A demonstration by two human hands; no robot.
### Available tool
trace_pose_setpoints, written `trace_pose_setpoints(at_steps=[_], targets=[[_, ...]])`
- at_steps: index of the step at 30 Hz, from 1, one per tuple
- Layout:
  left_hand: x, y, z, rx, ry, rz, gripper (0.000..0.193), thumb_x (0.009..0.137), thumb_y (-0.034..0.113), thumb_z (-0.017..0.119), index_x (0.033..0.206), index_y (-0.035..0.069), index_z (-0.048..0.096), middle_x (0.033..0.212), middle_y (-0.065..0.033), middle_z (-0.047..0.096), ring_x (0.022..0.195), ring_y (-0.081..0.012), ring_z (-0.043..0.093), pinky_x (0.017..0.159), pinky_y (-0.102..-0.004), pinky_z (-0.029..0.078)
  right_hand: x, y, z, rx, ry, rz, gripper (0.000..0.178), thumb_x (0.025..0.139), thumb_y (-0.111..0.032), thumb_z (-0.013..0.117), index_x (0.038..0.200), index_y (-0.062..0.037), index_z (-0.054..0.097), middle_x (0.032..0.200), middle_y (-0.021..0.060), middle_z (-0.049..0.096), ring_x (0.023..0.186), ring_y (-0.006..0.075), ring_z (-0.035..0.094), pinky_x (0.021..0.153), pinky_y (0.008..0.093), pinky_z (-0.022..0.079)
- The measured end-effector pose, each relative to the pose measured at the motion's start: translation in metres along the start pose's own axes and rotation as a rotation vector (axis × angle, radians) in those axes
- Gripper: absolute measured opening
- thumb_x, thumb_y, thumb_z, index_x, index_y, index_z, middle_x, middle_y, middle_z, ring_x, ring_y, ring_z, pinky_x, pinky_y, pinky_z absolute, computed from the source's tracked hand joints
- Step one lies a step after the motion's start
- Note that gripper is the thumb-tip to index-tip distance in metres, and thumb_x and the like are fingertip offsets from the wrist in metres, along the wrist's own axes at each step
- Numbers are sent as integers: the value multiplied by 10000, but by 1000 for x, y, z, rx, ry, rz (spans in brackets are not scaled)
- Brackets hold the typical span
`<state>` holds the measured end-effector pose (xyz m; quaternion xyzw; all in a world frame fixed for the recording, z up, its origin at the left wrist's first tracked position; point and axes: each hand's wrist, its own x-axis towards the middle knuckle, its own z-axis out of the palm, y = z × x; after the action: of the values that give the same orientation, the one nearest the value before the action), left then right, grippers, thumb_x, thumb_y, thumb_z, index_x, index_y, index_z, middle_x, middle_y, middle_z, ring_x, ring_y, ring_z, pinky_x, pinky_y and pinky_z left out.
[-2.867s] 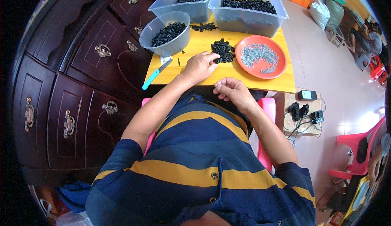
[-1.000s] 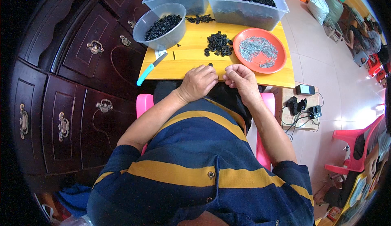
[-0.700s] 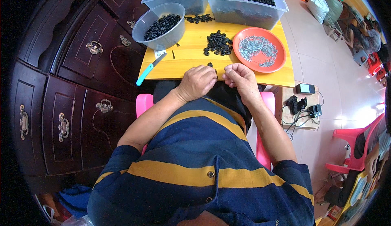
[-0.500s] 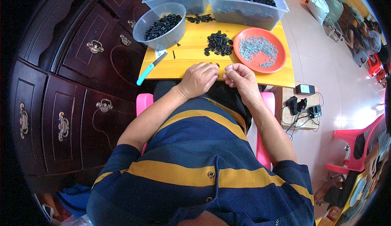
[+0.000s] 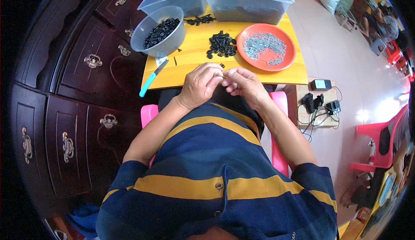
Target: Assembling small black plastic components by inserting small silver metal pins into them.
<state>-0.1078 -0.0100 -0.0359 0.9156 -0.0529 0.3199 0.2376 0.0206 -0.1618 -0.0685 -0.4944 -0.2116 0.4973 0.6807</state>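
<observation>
My left hand [image 5: 201,85] is closed in a pinch at the near edge of the yellow table, with a small black part [image 5: 222,66] showing at its fingertips. Against it, my right hand [image 5: 243,85] pinches with thumb and forefinger; whatever sits between those fingertips is too small to name. Just beyond the hands lies a loose pile of black ring-like parts [image 5: 221,44]. To its right stands an orange-red plate [image 5: 290,60] holding many small silvery pins [image 5: 263,45]. A knife with a turquoise handle [image 5: 148,84] lies left of my left hand.
A round clear tub [image 5: 179,41] and two clear bins [image 5: 246,13] [image 5: 194,9] of black parts stand at the back of the yellow table [image 5: 194,47]. Dark wooden drawers [image 5: 65,110] line the left. Cabled devices [image 5: 320,84] sit on a low stand at right, near a pink chair [image 5: 380,140].
My right hand has closed the gap to my left, so the fingertips of both now meet. The black part shows more clearly. The whole view has shifted slightly.
</observation>
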Motion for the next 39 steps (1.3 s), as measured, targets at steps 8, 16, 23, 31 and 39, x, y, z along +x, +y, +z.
trace_pose_setpoints(at_steps=[8,16,23,31,39], targets=[[14,2,7,-90,-63,-11,54,876,33,670,913,14,635,987,-133,673,871,-269,674,749,-340,539,-2,0,-7,232,-76,70,157,1000,-249,618,1025,-95,619,872,-13,661,728,45,606,675,205,529],[73,4,19,-111,-35,-73,68,850,11,699,911,5,669,857,-75,660,703,-142,634,633,-269,511,3,12,-7,27,-141,1,163,945,-177,663,1075,-80,645,882,-9,663,760,65,602,701,205,498],[124,-9,82,107,-305,143,150,858,145,667,988,84,708,913,-90,693,816,-280,681,728,-376,552,3,22,3,-246,-265,14,197,950,-116,620,1125,-31,653,910,17,658,820,88,606,739,241,520],[139,-23,119,188,-514,153,132,849,186,657,936,157,752,903,-67,713,888,-289,689,743,-436,557,8,31,2,-456,-141,-168,199,927,-211,650,961,-16,674,801,76,693,760,165,660,743,333,537],[142,-19,126,172,-513,127,81,833,183,670,850,134,732,866,-71,710,868,-289,690,728,-448,551,13,33,0,-506,-130,-205,215,907,-224,655,956,-17,686,850,116,722,811,220,695,787,363,541]])
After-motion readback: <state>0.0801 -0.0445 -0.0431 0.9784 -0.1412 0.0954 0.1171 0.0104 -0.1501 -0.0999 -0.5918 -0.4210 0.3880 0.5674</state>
